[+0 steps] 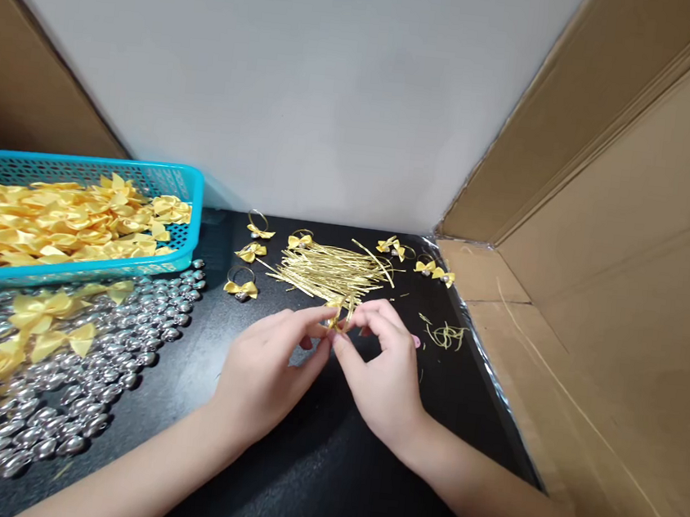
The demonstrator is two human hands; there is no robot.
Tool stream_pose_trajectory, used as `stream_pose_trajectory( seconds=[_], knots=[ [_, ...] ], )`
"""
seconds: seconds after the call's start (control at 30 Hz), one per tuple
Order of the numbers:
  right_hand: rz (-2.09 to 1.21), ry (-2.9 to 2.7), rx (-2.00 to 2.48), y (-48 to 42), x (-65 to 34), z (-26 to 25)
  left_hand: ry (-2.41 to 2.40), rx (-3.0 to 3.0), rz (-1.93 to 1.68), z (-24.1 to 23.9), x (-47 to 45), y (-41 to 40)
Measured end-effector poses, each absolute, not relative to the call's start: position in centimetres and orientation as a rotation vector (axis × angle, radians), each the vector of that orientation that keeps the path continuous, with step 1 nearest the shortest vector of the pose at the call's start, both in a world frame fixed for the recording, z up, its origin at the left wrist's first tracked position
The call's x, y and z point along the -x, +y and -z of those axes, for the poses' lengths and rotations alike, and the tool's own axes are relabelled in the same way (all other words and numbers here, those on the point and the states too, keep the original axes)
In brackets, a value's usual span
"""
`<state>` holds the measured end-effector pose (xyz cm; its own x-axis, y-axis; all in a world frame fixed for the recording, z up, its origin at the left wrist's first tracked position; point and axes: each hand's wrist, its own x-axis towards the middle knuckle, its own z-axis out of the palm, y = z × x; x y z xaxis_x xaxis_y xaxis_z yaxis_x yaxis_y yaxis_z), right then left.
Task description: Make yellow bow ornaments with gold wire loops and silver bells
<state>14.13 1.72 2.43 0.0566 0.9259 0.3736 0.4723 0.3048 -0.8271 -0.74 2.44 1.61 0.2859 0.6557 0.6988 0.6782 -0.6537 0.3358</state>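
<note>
Since the yellow bow (333, 321) likely needs steadying, left fingers (312, 318) and right fingers (380, 320) pinch it over the bench (309, 485); gold ties (331, 272) lie just beyond, probably for easy reach, silver beads (72, 445) leftward beside the blue basket (195, 226) of loose bows (78, 218).

Looking now at a small yellow bow (334, 303), pinched near the middle of the view, partly hidden, and just beside it, at a thin gold tie (350, 308), bent, glinting, too small to trace fully.
</note>
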Motion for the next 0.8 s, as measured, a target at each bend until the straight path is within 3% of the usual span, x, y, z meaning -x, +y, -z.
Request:
stream_pose_trajectory(
  seconds=[0.5,0.8],
  knots=[
    [-0.833,-1.561,1.309,2.6,-14.4,-1.2,-1.166,2.451,1.038,-0.5,0.9,2.9],
    [-1.075,-1.584,1.286,3.2,-15.0,-1.5,-1.516,2.650,1.207,-1.3,1.0,2.8]
  ],
)
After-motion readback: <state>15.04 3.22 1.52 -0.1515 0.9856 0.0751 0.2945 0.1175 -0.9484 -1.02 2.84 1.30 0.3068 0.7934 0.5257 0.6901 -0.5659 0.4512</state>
